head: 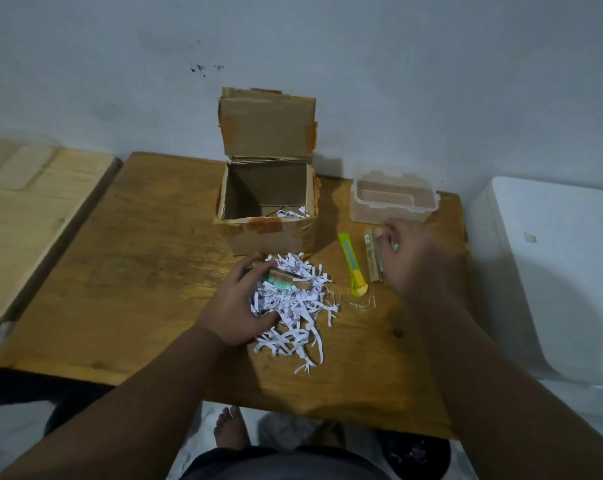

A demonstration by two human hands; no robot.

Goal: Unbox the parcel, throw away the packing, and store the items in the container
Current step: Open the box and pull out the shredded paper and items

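Head view: the left hand (pixel 236 303) is curled into the shredded paper (pixel 293 306) heaped on the table (pixel 120 271), gripping a clump in which a green-capped packet (pixel 282 281) lies half buried. If that clump goes out as packing, I judge the packet could go with it. A loose grab would also scatter strips off the table edge. Further right, the yellow-green utility knife (pixel 352 268) lies just beside the slim packets (pixel 372 258); whether its blade is out I cannot tell, so a careless reach there risks a cut. The right hand (pixel 409 261) sits over those packets with its fingers bent and a speck of green showing at them. Blur hides whether it actually holds anything.

The cardboard box (pixel 269 237) stands open behind the heap, flap up, with only a few paper strips left in a back corner. The clear container (pixel 393 209), lid off, looks empty. A white unit (pixel 552 271), perhaps the bin, stands right of the table.
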